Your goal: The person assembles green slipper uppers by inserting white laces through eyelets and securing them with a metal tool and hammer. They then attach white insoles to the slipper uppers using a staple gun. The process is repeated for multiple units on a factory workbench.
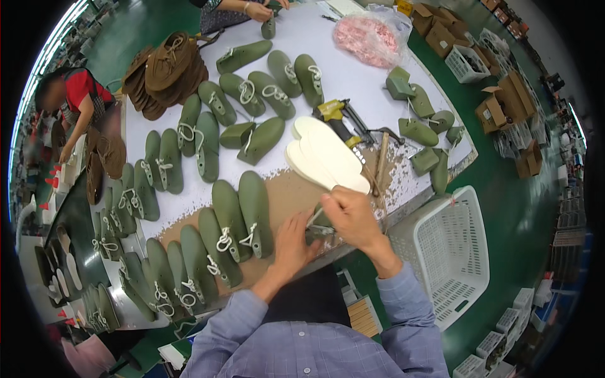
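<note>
I judge the step as fitting an insole to a last (320, 222) at the table's (353, 75) near edge: my left hand (293, 242) steadies it, fingers pressed together, my right hand (350, 217) pinches the insole (313, 217), and alignment comes next.

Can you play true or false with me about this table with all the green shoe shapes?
1. The green shoe shapes have white laces tied on them. True.
2. The basket beside the table is red. False: it is white.
3. A stack of white insoles lies just beyond the hands. True.
4. The right hand is empty. False: it pinches a thin whitish piece.
5. The left hand rests at the table's near edge. True.
6. The bag at the far end holds blue things. False: they look pink.
</note>
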A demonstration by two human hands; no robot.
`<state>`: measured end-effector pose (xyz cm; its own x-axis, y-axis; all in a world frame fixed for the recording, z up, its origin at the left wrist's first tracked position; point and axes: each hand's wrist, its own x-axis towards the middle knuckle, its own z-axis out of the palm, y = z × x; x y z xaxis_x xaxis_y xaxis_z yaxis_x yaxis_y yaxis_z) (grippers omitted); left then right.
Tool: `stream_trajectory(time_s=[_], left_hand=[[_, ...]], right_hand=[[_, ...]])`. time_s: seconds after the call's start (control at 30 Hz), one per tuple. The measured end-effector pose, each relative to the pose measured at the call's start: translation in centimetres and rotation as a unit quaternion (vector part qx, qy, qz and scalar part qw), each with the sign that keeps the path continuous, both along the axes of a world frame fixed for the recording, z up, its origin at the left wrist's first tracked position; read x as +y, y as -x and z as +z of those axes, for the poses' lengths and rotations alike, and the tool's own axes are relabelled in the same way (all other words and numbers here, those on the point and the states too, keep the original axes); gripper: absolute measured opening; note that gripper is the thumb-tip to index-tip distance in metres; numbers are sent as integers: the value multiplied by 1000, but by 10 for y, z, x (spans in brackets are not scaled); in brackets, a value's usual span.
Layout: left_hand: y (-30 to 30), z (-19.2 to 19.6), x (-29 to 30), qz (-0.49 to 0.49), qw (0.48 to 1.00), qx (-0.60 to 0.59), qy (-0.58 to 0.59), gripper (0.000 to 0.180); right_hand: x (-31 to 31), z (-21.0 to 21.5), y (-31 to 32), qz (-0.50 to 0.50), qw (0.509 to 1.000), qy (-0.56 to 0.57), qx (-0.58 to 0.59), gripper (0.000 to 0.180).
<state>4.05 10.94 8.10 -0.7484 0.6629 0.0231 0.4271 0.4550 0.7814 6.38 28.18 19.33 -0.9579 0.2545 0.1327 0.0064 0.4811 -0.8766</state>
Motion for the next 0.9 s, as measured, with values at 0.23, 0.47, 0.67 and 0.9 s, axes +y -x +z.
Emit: stream_trajectory(time_s=[0.23,0.47,0.67,0.9], left_hand=[[-7,-83,-33,-44,996,67,46,40],[-3,-82,-32,-22,998,57,-19,15],[-5,-94,-27,14,994,93,-52,11],[-7,-96,-26,12,996,65,-54,15]], right_hand=[[-53,-109,-60,-137,990,-38,-25,22],[-39,-215,-99,-414,886,173,-119,37],[-87,-192,-107,-479,864,147,-45,40],[-144,-196,-160,-391,752,435,-304,44]])
